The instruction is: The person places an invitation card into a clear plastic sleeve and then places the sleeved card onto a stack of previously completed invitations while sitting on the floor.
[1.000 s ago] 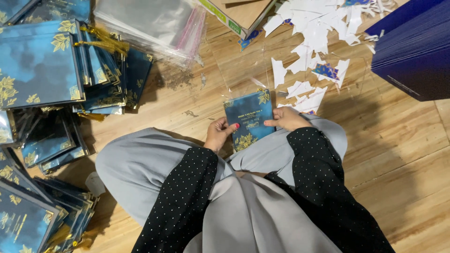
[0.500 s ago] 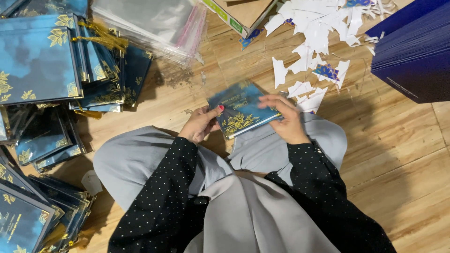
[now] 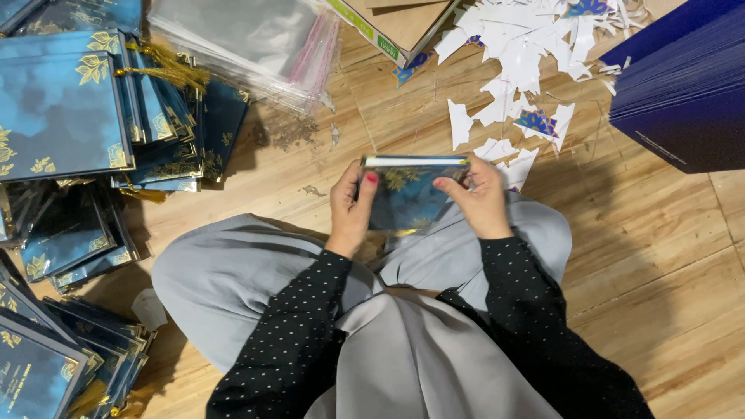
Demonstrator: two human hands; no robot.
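Gripped at both short edges: left hand and right hand clamping a glossy blue gold-leafed rectangular card, tilted above grey-trousered lap; jagged white paper scraps beyond on wooden floor.

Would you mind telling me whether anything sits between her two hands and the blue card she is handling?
Nothing visible does. The left hand and the right hand both grip the blue card directly at its side edges, holding it tilted above the lap, apart from the white paper scraps on the floor.
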